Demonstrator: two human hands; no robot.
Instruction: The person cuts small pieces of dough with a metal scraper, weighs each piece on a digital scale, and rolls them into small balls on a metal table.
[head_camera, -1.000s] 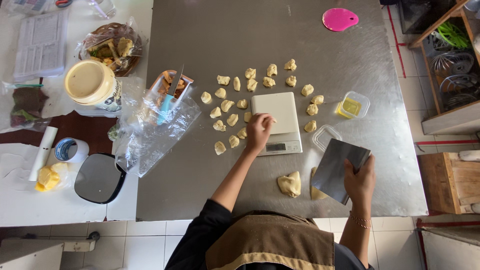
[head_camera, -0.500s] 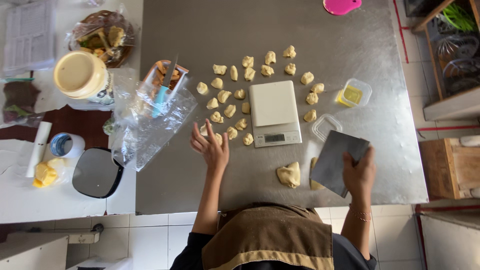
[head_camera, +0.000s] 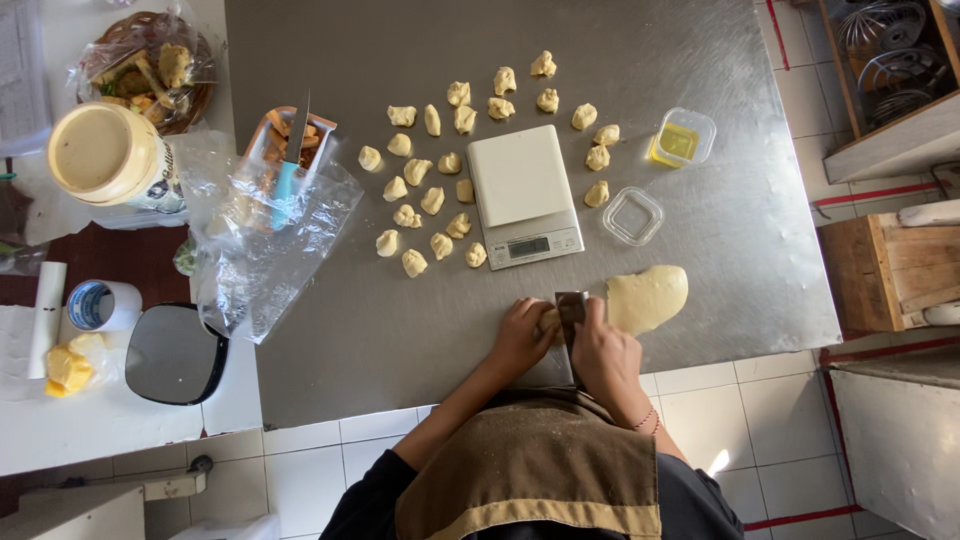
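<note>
Both hands low at the near edge of the steel table (head_camera: 700, 200), close together. Right hand (head_camera: 603, 345) closed around the top of a metal bench scraper (head_camera: 571, 307), blade edge-down and set across the dough. Left hand (head_camera: 523, 330) curled over a small end of dough (head_camera: 547, 318), fingers bent and pressing on it, just left of the blade. Main dough lump (head_camera: 648, 297) lying immediately right of the scraper, touching or nearly touching the blade, long axis running left to right and slightly away toward the far right. Right hand the nearer of the two to that lump; left hand separated from it by the blade. Exact contact between blade and table hidden by the hands. Digital scale (head_camera: 524, 194) standing beyond the hands, platform bare. Many small cut dough pieces (head_camera: 430, 200) spread in loose rows to the left of the scale and curving round its far side to the right. Small clear container of yellow oil (head_camera: 681, 138) and its lid (head_camera: 633, 215) right of the scale. Crumpled clear plastic bag (head_camera: 260, 240) with a blue-handled knife (head_camera: 290, 165) at the table's left edge. Large cream-lidded tub (head_camera: 105, 150) on the adjoining counter.
</note>
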